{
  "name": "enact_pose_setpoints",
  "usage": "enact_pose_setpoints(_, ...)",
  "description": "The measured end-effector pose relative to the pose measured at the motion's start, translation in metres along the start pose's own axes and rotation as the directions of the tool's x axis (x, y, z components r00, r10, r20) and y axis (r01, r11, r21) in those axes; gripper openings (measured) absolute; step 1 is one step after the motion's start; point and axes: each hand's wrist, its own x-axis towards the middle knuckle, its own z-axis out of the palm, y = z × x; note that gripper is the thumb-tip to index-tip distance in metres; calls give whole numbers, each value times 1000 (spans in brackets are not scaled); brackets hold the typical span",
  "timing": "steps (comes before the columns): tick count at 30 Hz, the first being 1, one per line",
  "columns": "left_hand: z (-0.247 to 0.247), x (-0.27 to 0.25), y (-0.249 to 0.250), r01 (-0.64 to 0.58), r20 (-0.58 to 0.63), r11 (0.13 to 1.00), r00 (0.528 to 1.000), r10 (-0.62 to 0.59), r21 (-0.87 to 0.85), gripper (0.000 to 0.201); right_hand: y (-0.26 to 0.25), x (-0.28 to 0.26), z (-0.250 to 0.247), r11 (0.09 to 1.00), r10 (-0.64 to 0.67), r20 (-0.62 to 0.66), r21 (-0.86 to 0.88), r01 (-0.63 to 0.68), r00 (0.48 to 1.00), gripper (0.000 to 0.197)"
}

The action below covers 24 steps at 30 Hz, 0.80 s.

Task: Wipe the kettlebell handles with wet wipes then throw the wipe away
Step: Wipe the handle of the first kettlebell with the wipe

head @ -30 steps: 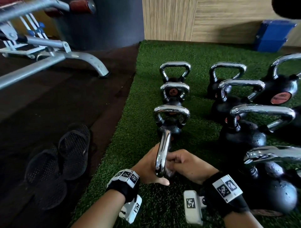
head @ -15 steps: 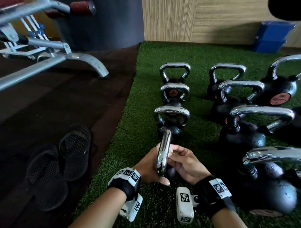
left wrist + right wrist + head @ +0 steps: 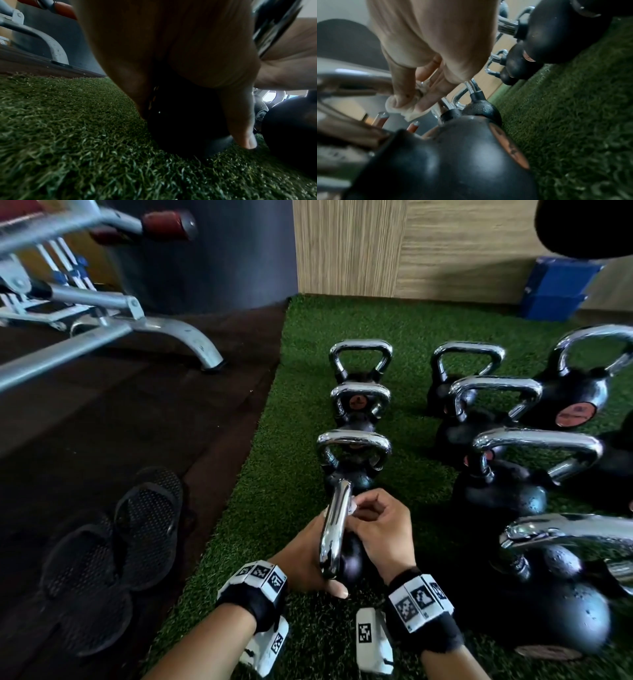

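The nearest black kettlebell point(image 3: 352, 564) stands on green turf, its chrome handle point(image 3: 335, 525) edge-on to me. My left hand point(image 3: 303, 556) grips its round body point(image 3: 185, 121) from the left, thumb point(image 3: 240, 121) down the front. My right hand point(image 3: 380, 525) pinches a crumpled white wet wipe point(image 3: 352, 506) against the upper right side of the handle. In the right wrist view the wipe point(image 3: 407, 112) is bunched between thumb and fingers point(image 3: 433, 97) beside the chrome bar point(image 3: 351, 79).
More kettlebells stand in a row ahead point(image 3: 354, 446) and in a bigger row to the right point(image 3: 534, 453), the closest point(image 3: 561, 614) by my right wrist. Black sandals point(image 3: 113, 549) lie on the dark floor left. A bench frame point(image 3: 102, 316) and a blue box point(image 3: 558, 289) stand farther off.
My right hand has slid the wipe up along the handle, away from me, toward its top. The left hand has stayed on the kettlebell body.
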Motion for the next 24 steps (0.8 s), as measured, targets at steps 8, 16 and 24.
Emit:
enact_pose_setpoints(8, 4, -2, -7, 25, -6, 997, 1000, -25, 73, 127, -10, 12, 12, 951, 1, -222, -301, -70, 975, 21)
enact_pose_setpoints(16, 4, -2, -5, 93, -15, 994, 996, -93, 60, 125, -13, 13, 19, 850, 127, -276, -464, -248, 953, 19)
enact_pose_setpoints(24, -19, -11, 40, 178, 159, 888, 951, -267, 424, 122, -35, 10, 4, 757, 144, -110, -628, -181, 983, 3)
